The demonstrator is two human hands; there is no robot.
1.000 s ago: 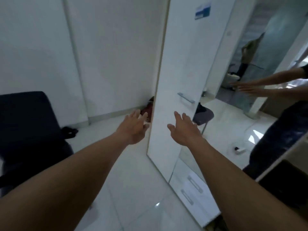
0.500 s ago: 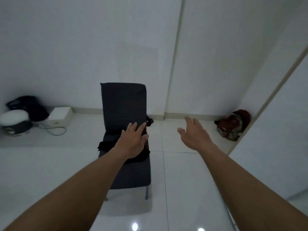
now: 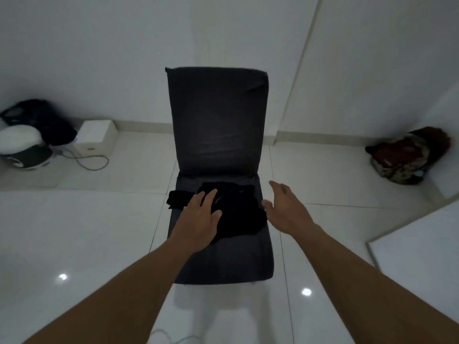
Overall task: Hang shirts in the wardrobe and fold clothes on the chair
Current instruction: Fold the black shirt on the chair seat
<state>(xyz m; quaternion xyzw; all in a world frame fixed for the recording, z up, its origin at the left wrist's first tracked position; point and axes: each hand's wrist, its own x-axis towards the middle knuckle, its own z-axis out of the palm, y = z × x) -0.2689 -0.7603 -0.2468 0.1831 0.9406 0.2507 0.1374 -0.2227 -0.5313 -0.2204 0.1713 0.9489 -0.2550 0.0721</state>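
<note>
A dark grey upholstered chair stands straight ahead against the white wall. A crumpled heap of black clothes lies on its seat. My left hand reaches over the left part of the heap with straight fingers; whether it touches the cloth is unclear. My right hand hovers with fingers extended just off the heap's right edge, holding nothing. The white wardrobe shows only as a corner at the lower right.
A reddish-brown bundle of clothes lies on the floor at the right wall. At the left are a white box, a white round appliance with a cable, and a black bag. Glossy white tiles surround the chair.
My view turned left from the wardrobe door to the chair and came closer. Both hands moved forward to the black heap on the seat.
</note>
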